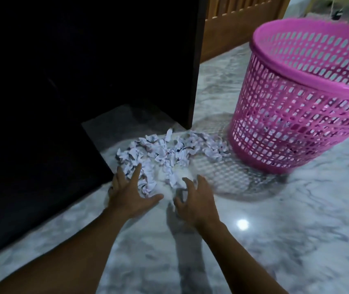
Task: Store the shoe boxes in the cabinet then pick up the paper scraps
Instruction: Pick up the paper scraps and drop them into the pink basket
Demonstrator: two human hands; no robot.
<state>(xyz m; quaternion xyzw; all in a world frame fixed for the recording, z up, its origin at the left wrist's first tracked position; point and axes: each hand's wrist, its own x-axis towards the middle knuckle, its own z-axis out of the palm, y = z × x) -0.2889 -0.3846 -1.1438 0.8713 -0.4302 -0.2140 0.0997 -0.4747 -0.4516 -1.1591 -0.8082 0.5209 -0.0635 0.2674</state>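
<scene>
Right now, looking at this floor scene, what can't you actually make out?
- Head view: the dark cabinet is black; no shoe boxes can be seen.
- The pink basket is cut off by the right edge and blurred; its contents are unclear.
- The paper scraps carry marks too small to read.
- Glare between the left hand and right hand washes out the scraps there.

Dark cabinet (pixel 84 81) walls the left, pink basket (pixel 296 115) the right; marble floor (pixel 275 240) between lies open.
</scene>
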